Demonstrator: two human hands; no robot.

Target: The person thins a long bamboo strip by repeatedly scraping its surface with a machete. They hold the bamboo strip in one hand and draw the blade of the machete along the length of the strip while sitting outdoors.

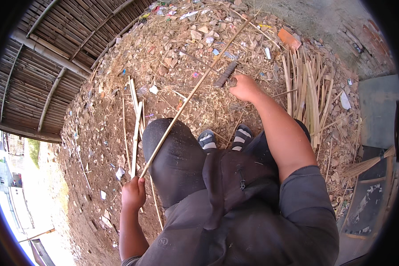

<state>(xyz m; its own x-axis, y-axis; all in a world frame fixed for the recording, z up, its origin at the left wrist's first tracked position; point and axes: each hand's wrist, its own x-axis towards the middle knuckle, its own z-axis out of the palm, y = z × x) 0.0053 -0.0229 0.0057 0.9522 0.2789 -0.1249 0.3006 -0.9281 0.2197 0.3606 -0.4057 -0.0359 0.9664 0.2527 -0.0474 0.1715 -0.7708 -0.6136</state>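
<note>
A long, slender bamboo strip (pixel 186 103) slants from the lower left up to the far right, passing over my left knee. My left hand (pixel 133 193) is closed around its near end, with the thumb along it. Farther out, my right hand (pixel 245 88) is closed on a dark tool, its grip mostly hidden by the fingers. A thick, dark ribbed piece (pixel 226 74) shows right beside these fingers, and a thin dark blade-like bar (pixel 198 60) extends left from there, crossing the strip. Whether those two parts are joined I cannot tell.
Split bamboo strips (pixel 312 93) lie in a pile at the right; several more strips (pixel 136 128) lie left of my knee. Stones, straw and litter cover the ground. A bamboo-slat wall (pixel 53 62) stands at the upper left, with a straw broom (pixel 368 164) at the far right.
</note>
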